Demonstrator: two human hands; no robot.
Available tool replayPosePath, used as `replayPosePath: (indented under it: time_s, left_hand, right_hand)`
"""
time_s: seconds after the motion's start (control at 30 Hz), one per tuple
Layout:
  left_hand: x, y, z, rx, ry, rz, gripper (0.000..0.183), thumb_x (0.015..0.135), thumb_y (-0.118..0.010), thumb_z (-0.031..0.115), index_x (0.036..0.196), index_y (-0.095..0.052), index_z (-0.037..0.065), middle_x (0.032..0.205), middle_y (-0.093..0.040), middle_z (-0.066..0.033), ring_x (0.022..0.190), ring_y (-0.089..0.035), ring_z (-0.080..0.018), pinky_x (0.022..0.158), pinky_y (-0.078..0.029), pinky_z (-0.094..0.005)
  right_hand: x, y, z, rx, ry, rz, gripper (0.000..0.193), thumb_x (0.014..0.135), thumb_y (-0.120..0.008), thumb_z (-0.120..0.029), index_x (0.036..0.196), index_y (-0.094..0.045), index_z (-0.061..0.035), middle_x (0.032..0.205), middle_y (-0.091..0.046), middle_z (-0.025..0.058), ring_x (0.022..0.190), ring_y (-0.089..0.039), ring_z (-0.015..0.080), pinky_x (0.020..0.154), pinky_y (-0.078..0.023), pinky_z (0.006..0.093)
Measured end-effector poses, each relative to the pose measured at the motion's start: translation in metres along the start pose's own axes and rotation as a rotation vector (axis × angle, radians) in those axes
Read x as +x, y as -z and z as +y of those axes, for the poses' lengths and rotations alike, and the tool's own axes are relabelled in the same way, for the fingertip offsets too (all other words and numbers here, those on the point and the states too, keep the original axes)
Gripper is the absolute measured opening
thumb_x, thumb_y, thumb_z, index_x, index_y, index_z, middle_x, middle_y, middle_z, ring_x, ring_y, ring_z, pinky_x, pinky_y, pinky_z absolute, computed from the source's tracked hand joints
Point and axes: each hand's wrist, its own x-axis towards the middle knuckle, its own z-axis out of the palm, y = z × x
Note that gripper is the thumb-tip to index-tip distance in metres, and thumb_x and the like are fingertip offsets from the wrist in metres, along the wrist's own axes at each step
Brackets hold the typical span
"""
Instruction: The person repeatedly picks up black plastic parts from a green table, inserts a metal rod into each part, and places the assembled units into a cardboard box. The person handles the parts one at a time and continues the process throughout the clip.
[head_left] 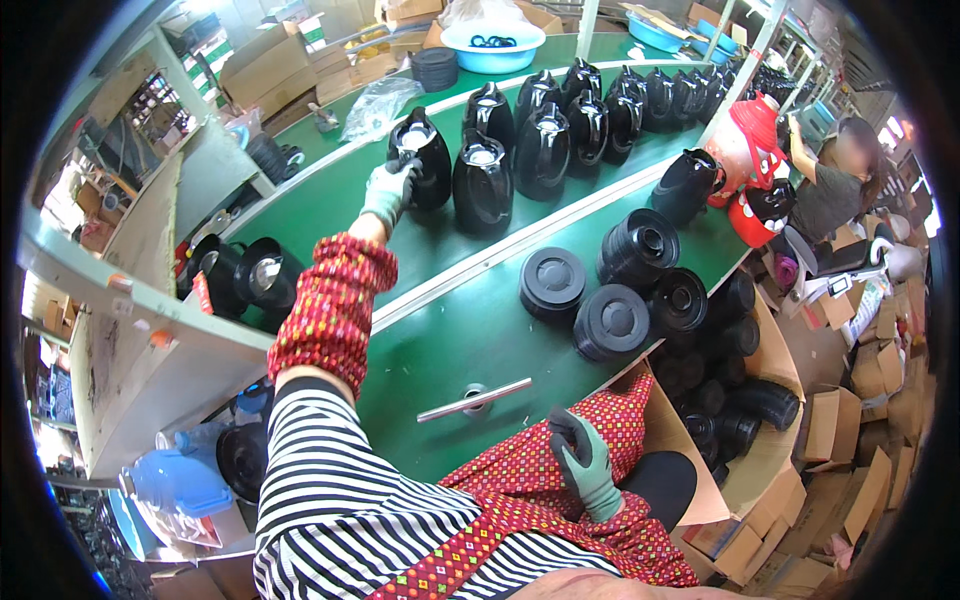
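My left hand [388,192], in a grey-green glove with dark fingertips, reaches over the green table and grips a shiny black jug [432,168] at its handle side. The jug stands upright, with a pale round opening at its top. Right beside it stands a similar black jug [483,195]. My right hand [585,465], gloved alike, hovers above my lap near the table's near edge. Its fingers are loosely bent and apart, with nothing seen in them. Closest to it on the table is a metal bar [474,399] set across a round fitting.
Several black jugs line the far lane. Stacks of round black parts [612,322] stand at centre right, near a carton [770,470] of black parts. Two black jugs lie tilted at left. A light-blue basin [493,57] sits behind. A co-worker [845,175] is at far right.
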Motion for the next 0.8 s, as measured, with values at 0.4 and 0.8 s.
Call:
replayPosePath:
  time_s: [0.4, 0.8]
  left_hand:
    - [0.067, -0.05, -0.046, 0.142, 0.061, 0.121, 0.054, 0.086, -0.082, 0.054, 0.104, -0.077, 0.004, 0.091, -0.078, -0.0148, 0.084, -0.075, -0.0299, 0.082, -0.06, -0.0427]
    - [-0.164, 0.139, -0.08, 0.836, -0.257, 0.532, 0.113, 0.086, -0.084, 0.042, 0.169, -0.014, 0.011, 0.169, -0.018, -0.0355, 0.139, -0.054, -0.0482, 0.101, -0.058, -0.0479]
  right_hand:
    - [0.016, 0.008, -0.013, 0.113, -0.095, -0.023, 0.04, 0.106, -0.063, -0.013, 0.14, -0.06, 0.0068, 0.127, -0.07, 0.0146, 0.116, -0.069, 0.0213, 0.104, -0.053, 0.034]
    - [0.005, 0.002, -0.001, 0.07, -0.034, 0.027, 0.034, 0.103, -0.065, -0.007, 0.134, -0.065, 0.0066, 0.124, -0.072, 0.017, 0.114, -0.071, 0.0244, 0.1, -0.056, 0.0357]
